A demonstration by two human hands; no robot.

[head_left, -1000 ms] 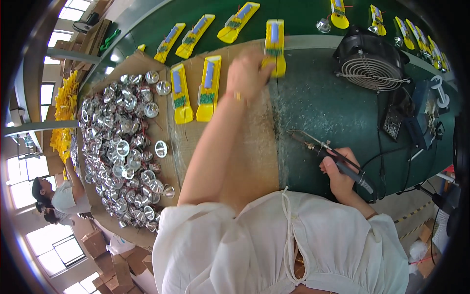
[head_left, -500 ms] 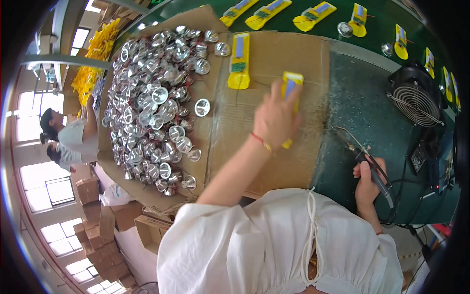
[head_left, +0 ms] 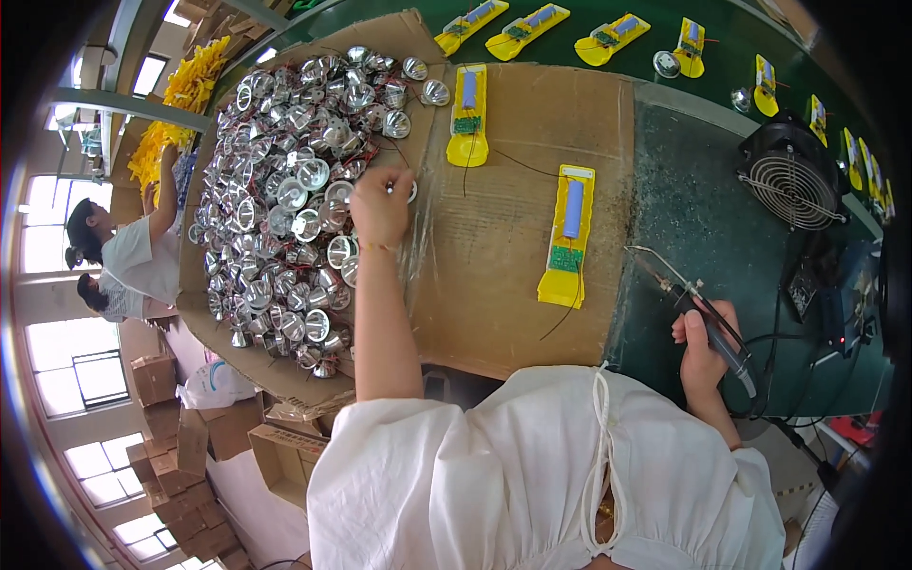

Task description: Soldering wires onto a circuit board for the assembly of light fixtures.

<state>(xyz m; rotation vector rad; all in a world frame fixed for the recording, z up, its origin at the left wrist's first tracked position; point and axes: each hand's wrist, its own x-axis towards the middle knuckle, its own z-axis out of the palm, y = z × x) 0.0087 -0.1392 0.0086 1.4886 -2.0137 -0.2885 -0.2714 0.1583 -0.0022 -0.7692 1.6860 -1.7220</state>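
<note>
My left hand [head_left: 381, 214] is at the right edge of a heap of shiny reflector cups [head_left: 275, 204] with red wires, its fingers curled in a pinch on one cup, mostly covered; a bit of silvery rim shows. My right hand [head_left: 703, 347] grips a soldering iron [head_left: 708, 328], its bent metal tip pointing up and left over the green surface. Between the hands, a yellow flashlight housing [head_left: 562, 285] lies open on the cardboard sheet [head_left: 494, 285], with a blue-violet battery [head_left: 573, 209], a green circuit board [head_left: 566, 258] and loose dark wires. Another such housing [head_left: 467, 147] lies farther back.
More yellow housings [head_left: 613, 40] line the green bench along the far side, with a few reflector cups [head_left: 666, 65] among them. A black fan with a wire guard [head_left: 790, 190] stands at right. Cables run beside my right hand. Two people are at far left near yellow parts [head_left: 180, 104].
My left hand has left the nearer yellow housing and moved left to the reflector heap, closing on a cup. That housing now lies fully visible. My right hand keeps holding the iron.
</note>
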